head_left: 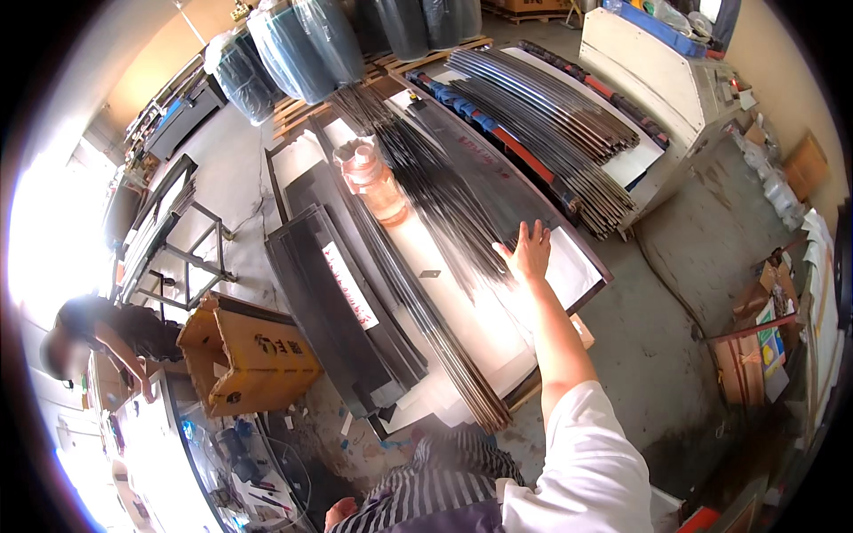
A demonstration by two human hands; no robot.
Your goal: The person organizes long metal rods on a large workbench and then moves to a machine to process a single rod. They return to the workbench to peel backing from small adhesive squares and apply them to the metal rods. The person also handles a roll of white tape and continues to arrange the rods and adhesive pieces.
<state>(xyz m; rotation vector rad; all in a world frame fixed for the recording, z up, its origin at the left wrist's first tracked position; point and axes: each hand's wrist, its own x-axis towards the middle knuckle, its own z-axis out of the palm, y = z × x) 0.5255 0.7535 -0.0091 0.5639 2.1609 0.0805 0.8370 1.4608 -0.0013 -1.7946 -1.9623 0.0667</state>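
My right hand (pixel 530 255) reaches out over the table with its fingers spread and nothing in them. Its thumb is next to the near ends of a loose bundle of thin dark rods (pixel 435 191); I cannot tell whether it touches them. Low in the view, beside my striped clothing, only a small part of my left hand (pixel 340 513) shows, its fingers hidden. A pinkish clear plastic bottle (pixel 378 186) stands left of the rods. Further left lie a row of long thin bars (pixel 444 342) and dark flat panels (pixel 324 302) with a marked white label.
More metal rods (pixel 569 115) lie on the right part of the table, beside a blue-and-red wrapped bar (pixel 498 124). Wrapped rolls (pixel 302 49) stand on pallets behind. At left are a cardboard box (pixel 244 355) and another person (pixel 115 333) at a bench. A cream cabinet (pixel 653 84) stands far right.
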